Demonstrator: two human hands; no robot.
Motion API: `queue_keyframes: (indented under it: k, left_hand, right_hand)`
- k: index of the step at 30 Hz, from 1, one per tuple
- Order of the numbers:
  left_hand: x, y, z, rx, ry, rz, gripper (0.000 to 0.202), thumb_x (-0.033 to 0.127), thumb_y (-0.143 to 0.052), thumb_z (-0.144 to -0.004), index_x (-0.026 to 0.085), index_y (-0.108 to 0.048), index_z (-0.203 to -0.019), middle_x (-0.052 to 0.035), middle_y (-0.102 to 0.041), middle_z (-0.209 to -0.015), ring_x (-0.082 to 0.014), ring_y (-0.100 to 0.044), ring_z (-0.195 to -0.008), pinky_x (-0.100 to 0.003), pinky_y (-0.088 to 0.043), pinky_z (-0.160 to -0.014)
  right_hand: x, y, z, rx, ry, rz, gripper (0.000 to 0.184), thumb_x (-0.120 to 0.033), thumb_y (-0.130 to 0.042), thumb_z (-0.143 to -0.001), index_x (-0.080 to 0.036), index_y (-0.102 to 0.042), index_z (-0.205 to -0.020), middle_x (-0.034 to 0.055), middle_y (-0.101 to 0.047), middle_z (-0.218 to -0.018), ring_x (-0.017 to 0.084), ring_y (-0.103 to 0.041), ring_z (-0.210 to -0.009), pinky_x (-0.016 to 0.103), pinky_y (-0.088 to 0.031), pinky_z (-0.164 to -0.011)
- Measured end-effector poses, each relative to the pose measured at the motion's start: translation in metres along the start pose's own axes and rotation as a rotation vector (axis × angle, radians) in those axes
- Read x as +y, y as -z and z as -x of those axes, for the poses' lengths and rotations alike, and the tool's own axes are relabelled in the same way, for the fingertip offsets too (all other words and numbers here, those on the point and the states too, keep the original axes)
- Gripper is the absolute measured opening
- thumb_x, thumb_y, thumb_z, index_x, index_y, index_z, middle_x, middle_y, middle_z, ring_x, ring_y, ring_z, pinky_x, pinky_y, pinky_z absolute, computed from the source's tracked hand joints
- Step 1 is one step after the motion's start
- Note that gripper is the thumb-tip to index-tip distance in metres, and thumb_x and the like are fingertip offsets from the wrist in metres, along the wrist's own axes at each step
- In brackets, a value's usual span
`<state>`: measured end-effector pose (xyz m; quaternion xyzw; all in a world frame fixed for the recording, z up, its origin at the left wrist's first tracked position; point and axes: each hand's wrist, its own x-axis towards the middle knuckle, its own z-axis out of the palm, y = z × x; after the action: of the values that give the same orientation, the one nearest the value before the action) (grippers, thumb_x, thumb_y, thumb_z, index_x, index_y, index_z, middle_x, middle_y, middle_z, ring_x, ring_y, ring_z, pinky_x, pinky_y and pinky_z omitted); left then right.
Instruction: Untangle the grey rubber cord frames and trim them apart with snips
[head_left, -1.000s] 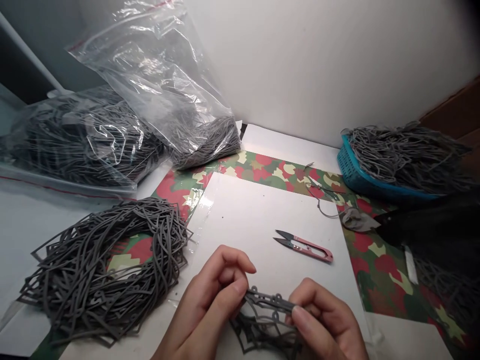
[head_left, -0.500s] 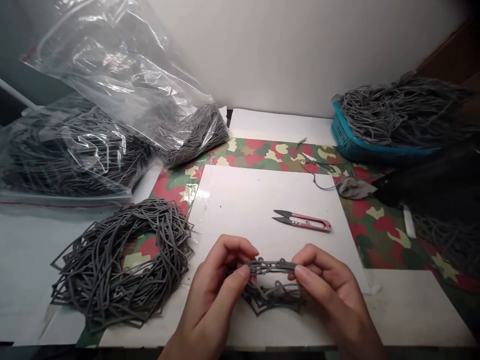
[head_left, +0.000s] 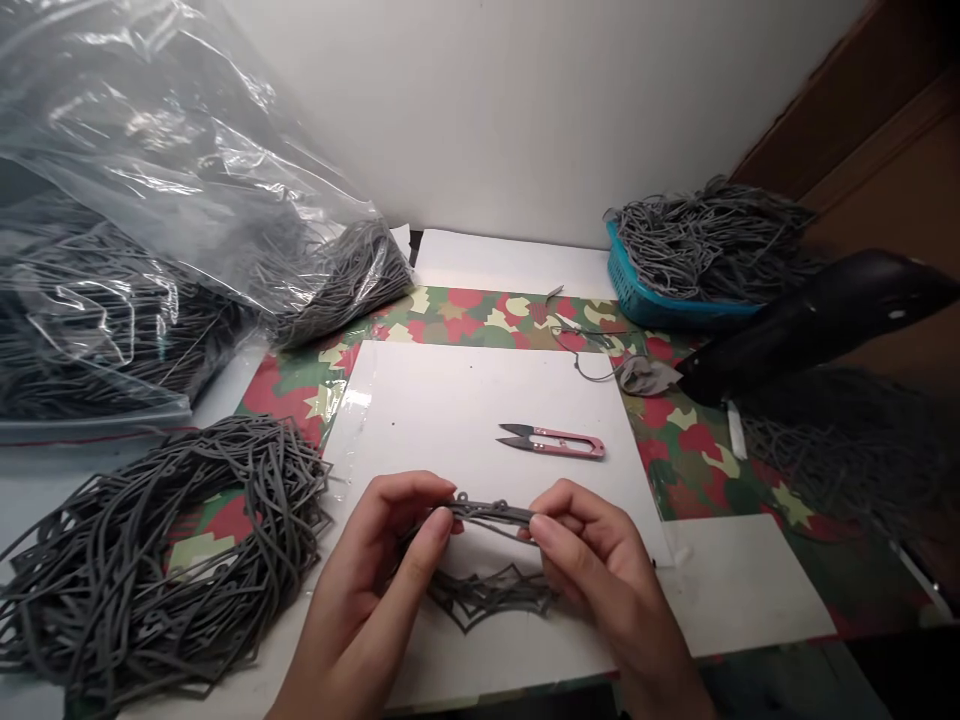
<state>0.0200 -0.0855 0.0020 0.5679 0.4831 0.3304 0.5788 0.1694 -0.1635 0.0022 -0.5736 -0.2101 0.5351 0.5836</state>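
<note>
Both hands hold one bundle of thin grey rubber gasket frames (head_left: 491, 513) just above a white sheet (head_left: 480, 420). My left hand (head_left: 382, 575) pinches its left end between thumb and fingers. My right hand (head_left: 592, 565) pinches the right end. The lower part of the bundle (head_left: 480, 592) hangs down and rests on the sheet between the hands. Pink thread snips (head_left: 555, 440) lie on the sheet just beyond my right hand, blades pointing left.
A loose pile of grey frames (head_left: 150, 550) lies at the left. Clear plastic bags of the same parts (head_left: 150, 250) fill the back left. A blue basket (head_left: 645, 300) heaped with grey strips stands back right, beside a black object (head_left: 810, 320). A camouflage-patterned cloth (head_left: 697, 440) covers the table.
The view has shifted, so everything sits further left in frame. The bundle between my hands has been raised and stretched flatter, its lower loops now on the sheet.
</note>
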Motion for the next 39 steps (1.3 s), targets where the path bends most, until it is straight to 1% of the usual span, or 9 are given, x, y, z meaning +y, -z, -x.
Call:
queue_keyframes:
  k: [5, 10, 18, 27, 30, 32, 35, 37, 39]
  left_hand:
    - [-0.001, 0.000, -0.001, 0.041, -0.036, 0.029, 0.007, 0.028, -0.063, -0.088, 0.029, -0.065, -0.095, 0.0029, -0.063, -0.089, -0.0134, -0.062, -0.085, -0.014, -0.051, -0.074]
    - [-0.001, 0.001, -0.001, 0.108, -0.059, 0.028, 0.010, 0.032, -0.065, -0.085, 0.026, -0.064, -0.094, 0.0012, -0.061, -0.088, -0.0153, -0.061, -0.081, -0.017, -0.050, -0.071]
    - [0.002, -0.003, 0.001, 0.114, -0.036, 0.036, 0.015, 0.036, -0.067, -0.083, 0.025, -0.064, -0.093, -0.0001, -0.064, -0.090, -0.0179, -0.062, -0.085, -0.021, -0.049, -0.073]
    - [0.001, 0.001, -0.001, 0.241, -0.039, 0.231, 0.027, 0.046, -0.074, -0.081, 0.028, -0.059, -0.095, 0.0046, -0.064, -0.091, -0.0126, -0.060, -0.083, -0.014, -0.047, -0.070]
    - [0.000, 0.002, -0.001, 0.241, -0.046, 0.246, 0.025, 0.044, -0.073, -0.082, 0.028, -0.059, -0.095, 0.0037, -0.063, -0.091, -0.0137, -0.060, -0.085, -0.014, -0.048, -0.071]
    - [0.000, 0.001, 0.000, 0.228, -0.042, 0.199, 0.023, 0.042, -0.073, -0.082, 0.027, -0.060, -0.093, 0.0026, -0.062, -0.090, -0.0148, -0.060, -0.083, -0.016, -0.049, -0.071]
    - [0.003, 0.000, 0.002, 0.202, -0.054, 0.134, 0.015, 0.037, -0.070, -0.083, 0.026, -0.062, -0.089, 0.0023, -0.061, -0.087, -0.0148, -0.060, -0.078, -0.018, -0.051, -0.070]
    - [0.005, -0.001, 0.004, 0.190, -0.067, 0.124, 0.011, 0.034, -0.069, -0.083, 0.026, -0.063, -0.087, 0.0023, -0.061, -0.086, -0.0141, -0.060, -0.076, -0.018, -0.051, -0.071]
    - [0.007, -0.002, 0.004, 0.188, -0.069, 0.133, 0.009, 0.032, -0.069, -0.083, 0.026, -0.064, -0.087, 0.0020, -0.061, -0.085, -0.0136, -0.060, -0.076, -0.017, -0.051, -0.071]
  right_hand:
    - [0.007, 0.000, -0.005, 0.055, 0.072, 0.005, 0.024, -0.035, -0.081, -0.074, -0.019, -0.065, -0.080, -0.0048, -0.051, -0.065, 0.009, -0.039, -0.056, 0.019, -0.032, -0.050]
    - [0.016, 0.004, -0.010, -0.049, 0.086, 0.025, 0.027, -0.042, -0.073, -0.083, -0.018, -0.061, -0.080, -0.0086, -0.041, -0.054, 0.007, -0.028, -0.045, 0.019, -0.023, -0.042]
    - [0.013, 0.002, -0.008, -0.025, 0.132, 0.005, 0.035, -0.048, -0.068, -0.088, -0.017, -0.057, -0.076, -0.0099, -0.036, -0.050, 0.007, -0.025, -0.045, 0.020, -0.019, -0.043]
    - [0.014, 0.005, 0.002, -0.141, 0.020, -0.130, 0.039, -0.047, -0.077, -0.077, -0.016, -0.057, -0.067, -0.0096, -0.037, -0.046, 0.004, -0.021, -0.041, 0.021, -0.013, -0.040]
    - [-0.004, 0.014, -0.005, -0.204, -0.017, -0.077, 0.039, -0.051, -0.074, -0.079, -0.017, -0.059, -0.068, -0.0092, -0.036, -0.047, 0.005, -0.024, -0.041, 0.020, -0.018, -0.041]
    - [-0.031, 0.024, -0.019, -0.355, -0.107, 0.119, 0.036, -0.051, -0.074, -0.078, -0.018, -0.063, -0.068, -0.0043, -0.048, -0.050, 0.010, -0.040, -0.044, 0.024, -0.034, -0.044]
    - [-0.077, 0.043, -0.045, -0.424, -0.124, 0.241, 0.020, -0.032, -0.081, -0.075, -0.015, -0.077, -0.086, 0.0119, -0.075, -0.088, 0.029, -0.067, -0.087, 0.038, -0.053, -0.071]
    - [-0.096, 0.052, -0.057, -0.516, -0.186, 0.340, 0.025, -0.034, -0.072, -0.083, -0.016, -0.079, -0.098, 0.0124, -0.077, -0.100, 0.032, -0.068, -0.098, 0.045, -0.051, -0.087]
    - [-0.097, 0.056, -0.058, -0.534, -0.209, 0.402, 0.030, -0.039, -0.069, -0.083, -0.015, -0.080, -0.099, 0.0123, -0.077, -0.100, 0.033, -0.068, -0.100, 0.047, -0.048, -0.092]
